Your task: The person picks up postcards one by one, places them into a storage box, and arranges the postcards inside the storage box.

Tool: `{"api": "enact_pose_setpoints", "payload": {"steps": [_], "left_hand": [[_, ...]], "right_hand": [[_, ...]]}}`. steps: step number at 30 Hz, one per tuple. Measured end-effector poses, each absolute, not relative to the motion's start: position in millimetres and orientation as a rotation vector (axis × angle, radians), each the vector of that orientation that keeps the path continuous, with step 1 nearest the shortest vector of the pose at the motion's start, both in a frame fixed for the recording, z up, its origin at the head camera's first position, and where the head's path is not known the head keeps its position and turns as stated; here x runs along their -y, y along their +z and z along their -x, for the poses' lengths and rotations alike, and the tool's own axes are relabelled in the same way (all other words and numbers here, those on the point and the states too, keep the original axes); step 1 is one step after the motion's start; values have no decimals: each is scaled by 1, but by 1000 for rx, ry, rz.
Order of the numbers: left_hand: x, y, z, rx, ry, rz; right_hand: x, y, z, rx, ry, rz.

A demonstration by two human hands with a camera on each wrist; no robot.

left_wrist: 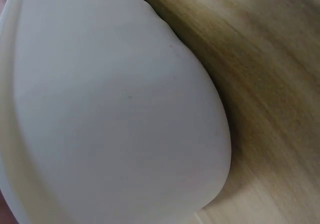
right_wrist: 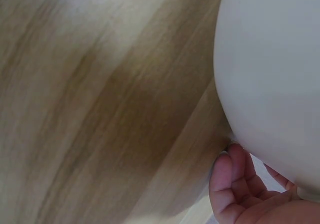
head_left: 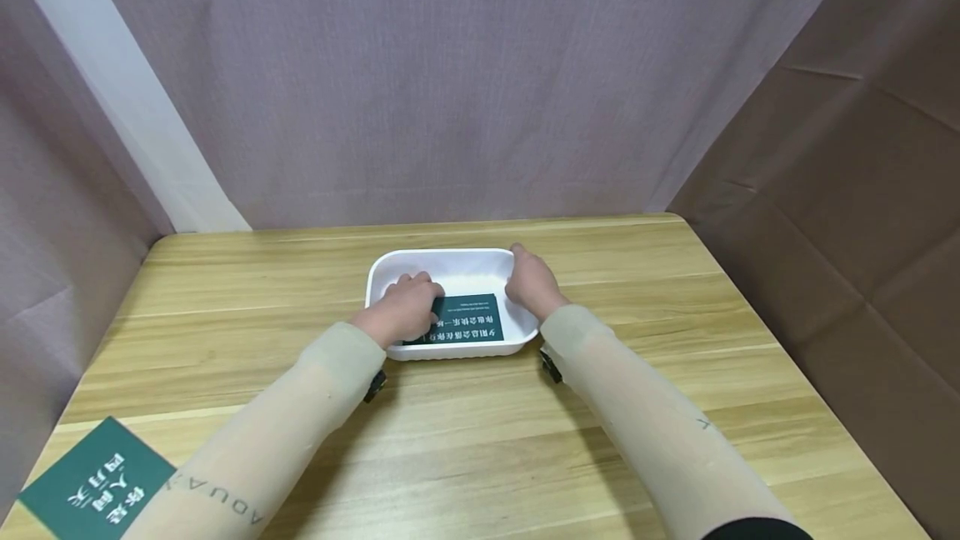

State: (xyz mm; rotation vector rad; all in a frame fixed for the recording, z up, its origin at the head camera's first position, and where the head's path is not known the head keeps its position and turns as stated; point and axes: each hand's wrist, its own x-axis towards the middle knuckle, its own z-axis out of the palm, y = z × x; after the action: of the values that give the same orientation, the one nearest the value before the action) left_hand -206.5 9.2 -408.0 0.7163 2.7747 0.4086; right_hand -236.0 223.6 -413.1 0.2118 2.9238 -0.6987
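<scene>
A white plastic tray [head_left: 450, 351] sits on the wooden table, its outer wall filling much of both wrist views. Inside it, along the near side, lies a dark green card [head_left: 468, 319] with white printed characters. My left hand [head_left: 405, 307] reaches over the tray's near left rim, bent fingers and thumb over the card's left part; I cannot tell whether they pinch it. My right hand [head_left: 534, 282] grips the tray's right end, thumb at the rim and fingers [right_wrist: 223, 176] curled against the outside wall.
Another green card [head_left: 97, 482] with white characters lies at the table's near left corner, partly behind my left sleeve [head_left: 262, 432]. The wooden table [head_left: 465, 440] ends at a mauve curtain [head_left: 450, 90] behind and brown cloth [head_left: 862, 215] to the right.
</scene>
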Motion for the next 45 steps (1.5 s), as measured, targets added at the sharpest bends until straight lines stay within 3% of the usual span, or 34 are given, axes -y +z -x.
{"api": "enact_pose_setpoints", "payload": {"steps": [30,39,45], "left_hand": [[-4,-411,203,-2803,435,-726],[34,-384,188,-2937,842,-786],[74,-371,174,-3012,981,-682]], "right_hand": [[-222,-415,240,-2920,-735,-174],[-222,-415,242,-2933,-710,-171],[-222,-413,242,-2941,-712,-168]]}}
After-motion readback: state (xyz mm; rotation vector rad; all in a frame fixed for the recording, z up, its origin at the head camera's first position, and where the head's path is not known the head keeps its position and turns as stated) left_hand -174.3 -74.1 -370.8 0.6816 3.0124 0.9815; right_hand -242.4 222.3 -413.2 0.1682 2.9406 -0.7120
